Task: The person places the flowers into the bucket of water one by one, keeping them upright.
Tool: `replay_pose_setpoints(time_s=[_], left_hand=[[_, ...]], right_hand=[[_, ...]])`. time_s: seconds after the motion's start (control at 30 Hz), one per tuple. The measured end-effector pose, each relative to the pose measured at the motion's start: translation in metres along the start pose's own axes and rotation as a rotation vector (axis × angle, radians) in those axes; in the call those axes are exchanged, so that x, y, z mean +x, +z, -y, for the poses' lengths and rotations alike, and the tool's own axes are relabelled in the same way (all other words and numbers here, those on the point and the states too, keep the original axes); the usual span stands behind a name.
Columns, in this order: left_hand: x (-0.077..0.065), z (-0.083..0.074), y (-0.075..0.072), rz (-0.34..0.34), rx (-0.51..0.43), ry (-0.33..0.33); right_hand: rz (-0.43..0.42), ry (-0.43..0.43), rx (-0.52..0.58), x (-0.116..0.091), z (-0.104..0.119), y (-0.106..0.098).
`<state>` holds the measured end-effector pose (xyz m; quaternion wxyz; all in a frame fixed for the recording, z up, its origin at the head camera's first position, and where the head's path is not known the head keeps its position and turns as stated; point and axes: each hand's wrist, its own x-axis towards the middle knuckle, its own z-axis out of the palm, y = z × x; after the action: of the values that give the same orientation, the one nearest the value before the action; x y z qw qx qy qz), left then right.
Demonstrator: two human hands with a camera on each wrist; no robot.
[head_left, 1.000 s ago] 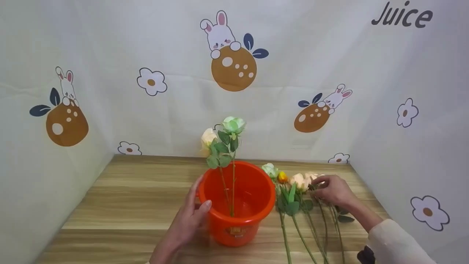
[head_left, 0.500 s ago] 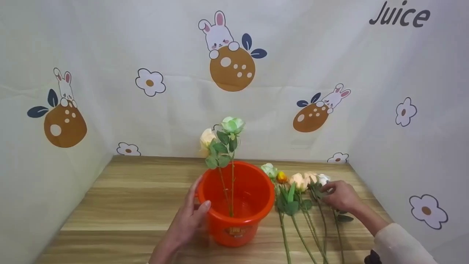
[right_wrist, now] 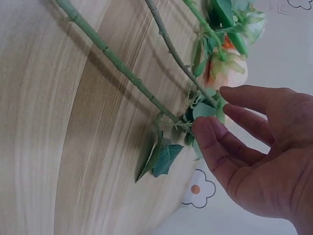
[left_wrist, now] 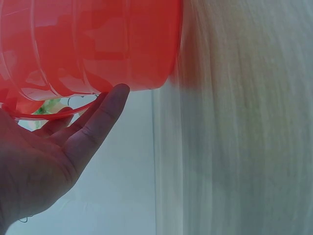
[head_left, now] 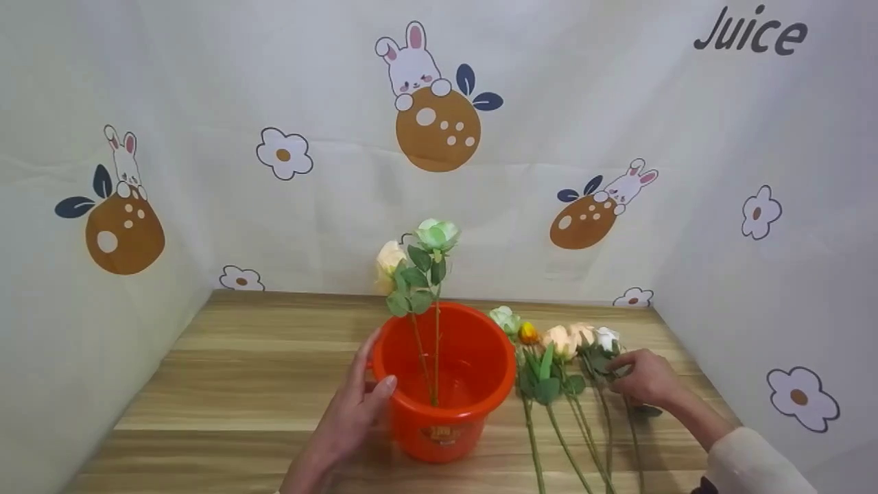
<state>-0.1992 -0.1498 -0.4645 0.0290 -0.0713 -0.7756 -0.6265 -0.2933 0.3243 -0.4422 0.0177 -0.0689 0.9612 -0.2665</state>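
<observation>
Cloth with cartoon prints of rabbits and oranges stands at the far left and runs along the back, meeting a wood-grained surface. Left hand comes next, its grip spread rather than clenched: straight fingers lie along the outside of a red bucket, the thumb forward, near the rim. From the left wrist, one fingertip touches the wall beside a thin red loop.

The bucket stands upright, a label on its front. Inside it are two flowers, a cream rose on the left and a green rose on the right, both blooms well above the rim.

Right of the bucket, cut stems lie side by side on the surface: a pale green bloom, an orange bud, two peach blooms and a white rose. Beside the last, the right hand reaches in among dark leaves, its grip parted, thumb and forefinger apart; whether it touches a leaf, I cannot tell. A pale sleeve follows, with the word "Juice" high above.
</observation>
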Motion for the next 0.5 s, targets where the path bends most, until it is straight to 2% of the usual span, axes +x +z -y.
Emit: replay_pose_setpoints(time_s=[0.13, 0.3, 0.5], left_hand=[[0.0, 0.0, 0.0, -0.002, -0.004, -0.008], [0.001, 0.0, 0.001, -0.004, 0.003, 0.015], [0.002, -0.002, 0.0, 0.002, -0.004, 0.009]], right_hand=[[0.002, 0.015, -0.005, -0.001, -0.001, -0.001], [0.015, 0.034, 0.02, -0.003, -0.007, 0.0], [0.027, 0.007, 0.0, -0.004, -0.014, 0.0]])
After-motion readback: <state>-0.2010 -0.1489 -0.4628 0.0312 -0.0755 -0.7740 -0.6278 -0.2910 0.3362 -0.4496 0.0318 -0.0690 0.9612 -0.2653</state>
